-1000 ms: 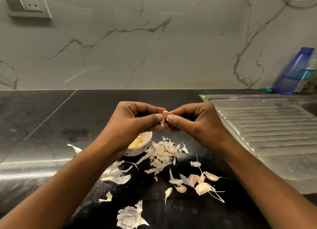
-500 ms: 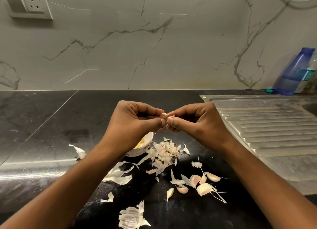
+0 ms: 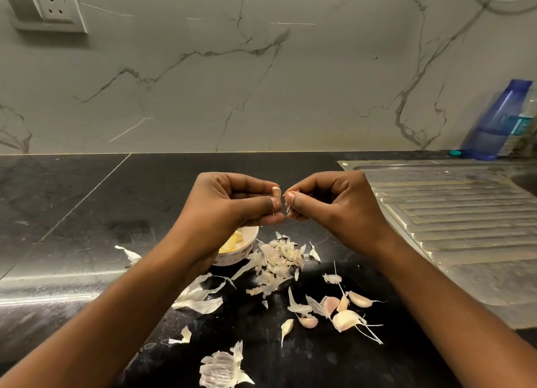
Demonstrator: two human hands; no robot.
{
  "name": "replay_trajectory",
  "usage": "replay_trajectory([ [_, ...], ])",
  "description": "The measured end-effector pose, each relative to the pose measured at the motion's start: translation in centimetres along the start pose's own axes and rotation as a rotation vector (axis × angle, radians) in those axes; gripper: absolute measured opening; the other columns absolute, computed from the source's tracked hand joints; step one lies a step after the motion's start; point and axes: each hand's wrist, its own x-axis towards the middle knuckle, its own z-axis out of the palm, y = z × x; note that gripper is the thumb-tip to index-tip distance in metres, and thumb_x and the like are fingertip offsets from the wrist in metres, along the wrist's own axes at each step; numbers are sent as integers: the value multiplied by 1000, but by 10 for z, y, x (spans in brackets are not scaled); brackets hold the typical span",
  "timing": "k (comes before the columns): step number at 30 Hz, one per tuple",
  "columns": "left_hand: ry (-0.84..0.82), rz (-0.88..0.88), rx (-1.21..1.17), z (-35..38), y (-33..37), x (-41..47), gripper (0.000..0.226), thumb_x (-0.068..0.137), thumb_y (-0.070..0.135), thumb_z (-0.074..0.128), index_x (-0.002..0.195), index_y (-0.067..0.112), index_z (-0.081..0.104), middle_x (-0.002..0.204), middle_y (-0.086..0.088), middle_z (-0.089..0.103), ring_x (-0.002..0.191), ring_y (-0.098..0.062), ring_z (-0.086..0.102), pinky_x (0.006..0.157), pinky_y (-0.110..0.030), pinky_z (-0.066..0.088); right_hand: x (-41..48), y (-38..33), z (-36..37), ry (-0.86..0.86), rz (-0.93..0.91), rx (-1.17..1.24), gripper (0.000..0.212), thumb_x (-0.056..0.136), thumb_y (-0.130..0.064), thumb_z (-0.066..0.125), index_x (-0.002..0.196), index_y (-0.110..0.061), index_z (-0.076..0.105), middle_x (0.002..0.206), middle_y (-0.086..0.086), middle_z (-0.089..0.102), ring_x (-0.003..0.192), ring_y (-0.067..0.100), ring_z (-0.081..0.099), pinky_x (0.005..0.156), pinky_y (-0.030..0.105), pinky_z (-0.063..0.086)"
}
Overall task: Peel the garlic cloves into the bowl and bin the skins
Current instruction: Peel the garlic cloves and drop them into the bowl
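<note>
The left hand (image 3: 232, 201) is pinching a small, slippery garlic clove (image 3: 276, 192) above the table's middle, while the right hand (image 3: 331, 204) is pinching off papery, fragile skin (image 3: 288, 209) at its tip

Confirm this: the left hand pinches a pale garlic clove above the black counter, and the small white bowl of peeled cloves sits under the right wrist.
One slip: the head view shows the small white bowl of peeled cloves under the left wrist, not the right. The left hand does pinch the pale garlic clove above the black counter.
</note>
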Motion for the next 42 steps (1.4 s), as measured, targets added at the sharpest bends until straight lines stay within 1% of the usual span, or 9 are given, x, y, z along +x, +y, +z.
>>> replay_trajectory([
  [3,-23,-54,-110,0,3,0,44,72,3,76,115,0,73,98,-24,79,89,-35,80,75,-30,66,0,-1,-3,27,1,-2,5,92,-11,82,95,-7,82,81,2,79,73,22,78,69,29,64],
  [6,-40,-57,-118,-1,3,1,42,72,4,75,114,-2,73,99,-24,78,90,-34,80,76,-31,66,1,-2,-6,22,4,27,7,89,-8,84,96,-6,81,83,4,79,74,24,78,70,32,65],
  [9,-34,-44,-79,-1,2,1,39,71,5,76,109,-3,74,97,-23,79,87,-32,80,73,-28,65,1,-2,-8,-38,13,41,9,92,-1,79,100,-3,81,86,6,80,78,25,79,73,30,64],
  [12,-35,-18,3,-1,1,0,34,73,6,77,106,-2,76,94,-20,80,83,-30,80,70,-25,64,0,-2,-9,-80,30,46,11,96,1,73,103,-1,81,89,8,81,81,25,79,74,30,64],
  [16,-42,51,200,-1,-2,0,17,86,3,76,103,5,79,90,-13,81,81,-31,79,71,-25,64,0,-4,-8,-102,29,24,11,95,-9,77,103,-2,82,87,8,81,80,24,79,73,35,66],
  [24,-37,146,447,-2,-4,1,12,87,5,79,96,13,82,83,-3,81,72,-21,79,67,-22,62,-1,-1,-5,-150,-8,-123,11,95,-14,79,103,-8,83,86,0,81,78,18,79,73,33,67],
  [32,-67,86,400,-3,-3,1,12,87,3,78,97,8,82,83,-6,81,74,-24,79,68,-25,64,-1,-1,-7,-165,-18,-130,9,96,-11,78,101,-6,83,84,2,81,75,18,79,71,34,67],
  [38,-80,44,308,-3,-3,2,13,88,1,76,100,4,80,83,-14,80,76,-29,79,69,-25,64,0,-2,-6,-127,-5,-88,7,95,-10,79,99,-6,83,81,3,80,73,20,78,69,28,64],
  [42,-96,-29,178,-1,-1,1,28,78,11,77,105,4,79,92,-17,80,82,-29,79,73,-25,64,0,-2,-7,-92,-6,-75,7,95,-10,77,96,-6,82,79,2,79,71,21,78,68,29,64],
])
